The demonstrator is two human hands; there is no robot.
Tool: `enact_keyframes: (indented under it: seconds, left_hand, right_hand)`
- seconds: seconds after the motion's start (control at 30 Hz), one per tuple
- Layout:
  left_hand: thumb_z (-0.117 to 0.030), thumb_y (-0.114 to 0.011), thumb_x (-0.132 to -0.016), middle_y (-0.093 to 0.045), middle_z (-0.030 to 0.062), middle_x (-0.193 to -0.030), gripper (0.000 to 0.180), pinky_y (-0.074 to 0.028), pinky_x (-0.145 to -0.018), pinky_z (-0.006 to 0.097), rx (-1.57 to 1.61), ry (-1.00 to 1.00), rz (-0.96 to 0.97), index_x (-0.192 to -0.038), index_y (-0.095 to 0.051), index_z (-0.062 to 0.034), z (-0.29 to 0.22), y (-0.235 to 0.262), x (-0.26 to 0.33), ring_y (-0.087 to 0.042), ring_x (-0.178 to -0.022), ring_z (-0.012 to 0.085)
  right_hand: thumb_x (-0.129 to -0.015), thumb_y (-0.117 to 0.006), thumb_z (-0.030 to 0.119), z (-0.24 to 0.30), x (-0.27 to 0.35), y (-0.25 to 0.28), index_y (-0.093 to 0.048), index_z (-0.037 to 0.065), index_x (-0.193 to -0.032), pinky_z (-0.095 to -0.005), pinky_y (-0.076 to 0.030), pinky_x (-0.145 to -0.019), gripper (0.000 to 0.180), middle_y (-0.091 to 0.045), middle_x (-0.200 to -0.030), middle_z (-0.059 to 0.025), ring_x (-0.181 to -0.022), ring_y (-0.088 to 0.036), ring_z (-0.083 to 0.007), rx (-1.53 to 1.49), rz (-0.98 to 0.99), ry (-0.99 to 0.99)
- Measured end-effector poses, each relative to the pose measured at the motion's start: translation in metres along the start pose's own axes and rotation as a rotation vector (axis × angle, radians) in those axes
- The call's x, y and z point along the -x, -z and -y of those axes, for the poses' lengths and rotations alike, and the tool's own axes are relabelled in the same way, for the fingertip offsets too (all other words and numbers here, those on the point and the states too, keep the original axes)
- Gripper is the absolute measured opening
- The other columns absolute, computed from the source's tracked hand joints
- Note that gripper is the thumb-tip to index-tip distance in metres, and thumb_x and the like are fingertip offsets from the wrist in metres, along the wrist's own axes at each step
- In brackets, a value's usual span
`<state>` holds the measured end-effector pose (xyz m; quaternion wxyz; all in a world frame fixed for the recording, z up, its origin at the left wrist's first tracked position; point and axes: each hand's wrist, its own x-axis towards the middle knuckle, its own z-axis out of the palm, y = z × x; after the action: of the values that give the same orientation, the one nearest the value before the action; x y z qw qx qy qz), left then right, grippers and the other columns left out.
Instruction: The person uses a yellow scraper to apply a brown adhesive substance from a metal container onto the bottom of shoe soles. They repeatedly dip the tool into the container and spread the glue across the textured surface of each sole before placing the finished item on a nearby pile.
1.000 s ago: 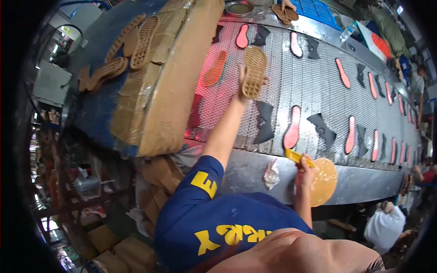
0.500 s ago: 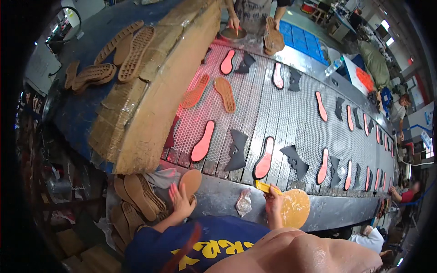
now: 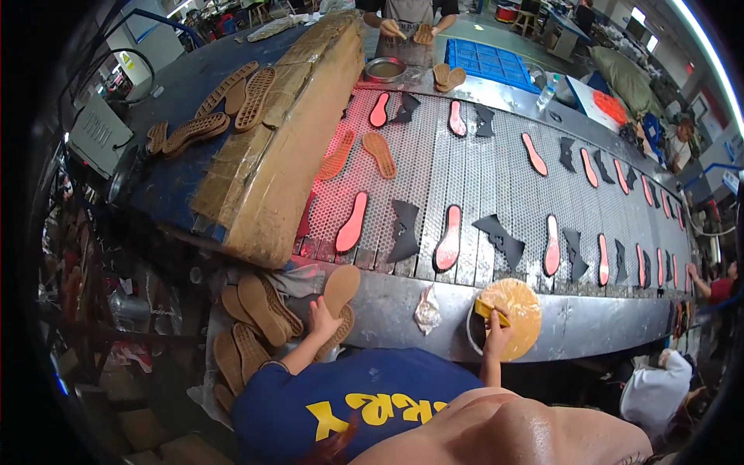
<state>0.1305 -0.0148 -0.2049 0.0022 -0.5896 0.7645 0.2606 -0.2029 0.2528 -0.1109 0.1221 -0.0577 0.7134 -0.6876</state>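
Your left hand (image 3: 322, 318) holds a sole (image 3: 342, 287), and your right hand (image 3: 497, 336), well apart from it, grips a yellow tool (image 3: 491, 311) at the pot (image 3: 473, 335).

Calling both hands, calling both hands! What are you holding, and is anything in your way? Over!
Left hand: touching tan sole, smooth face up. Right hand: gripping yellow tool. Between hands: crumpled whitish wad on metal ledge.

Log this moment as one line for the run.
left hand: touching tan sole | right hand: gripping yellow tool over round yellow disc | mesh belt: pink insoles, black pieces
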Motion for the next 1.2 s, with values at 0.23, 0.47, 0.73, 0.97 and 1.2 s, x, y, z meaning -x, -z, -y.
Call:
enact_keyframes:
  seconds: [0.23,0.47,0.73,0.97,1.2]
  left_hand:
    - [-0.022,-0.084,-0.063,-0.05,0.0248,-0.116,0.075,-0.047,-0.091,0.046,0.059,-0.041,-0.144,-0.122,-0.041,-0.0036,-0.032,0.021,0.002,-0.053,-0.108,0.0432]
    - [-0.012,-0.069,-0.086,-0.063,0.0107,-0.106,0.038,-0.048,-0.09,0.033,0.952,-0.277,0.018,-0.115,-0.049,0.0014,-0.03,0.002,-0.016,-0.062,-0.099,0.0222]
    - [-0.012,-0.044,-0.093,-0.05,0.0207,-0.132,0.04,-0.052,-0.086,0.048,1.977,0.185,0.866,-0.133,-0.044,-0.0061,-0.092,0.055,0.047,-0.057,-0.106,0.0396]
    - [-0.023,-0.046,-0.097,-0.044,0.0263,-0.135,0.046,-0.05,-0.067,0.036,2.023,-0.011,1.1,-0.141,-0.04,-0.0121,-0.09,0.052,0.029,-0.055,-0.09,0.0285]
    - [0.005,-0.058,-0.085,-0.056,0.0207,-0.123,0.066,-0.058,-0.082,0.038,1.449,-0.176,0.597,-0.144,-0.032,-0.0062,-0.1,0.057,0.009,-0.064,-0.1,0.0298]
  right_hand:
    - [-0.089,-0.062,0.008,-0.022,0.022,0.047,-0.063,0.0,-0.097,-0.0282,-0.046,-0.058,0.011,-0.061,-0.075,-0.0055,-0.064,-0.058,-0.0158,0.242,0.005,0.032]
    - [-0.086,-0.063,0.006,-0.059,0.015,0.042,-0.064,0.003,-0.098,-0.044,-0.047,-0.076,0.013,-0.061,-0.094,-0.0202,-0.088,-0.058,-0.0387,0.686,0.075,0.604]
    - [-0.084,-0.066,0.007,-0.044,0.025,0.035,-0.066,0.008,-0.093,-0.0386,-0.048,-0.064,0.008,-0.059,-0.082,-0.0127,-0.072,-0.06,-0.0304,0.77,-0.071,0.58]
    - [-0.079,-0.066,0.008,-0.055,0.019,0.035,-0.069,0.013,-0.091,-0.0389,-0.048,-0.058,0.013,-0.057,-0.076,-0.0077,-0.068,-0.06,-0.0269,0.913,-0.045,0.746]
    - [-0.082,-0.065,0.01,-0.066,0.027,0.029,-0.07,0.013,-0.091,-0.0394,-0.047,-0.061,0.01,-0.057,-0.077,-0.0092,-0.071,-0.06,-0.0283,0.949,-0.089,0.508]
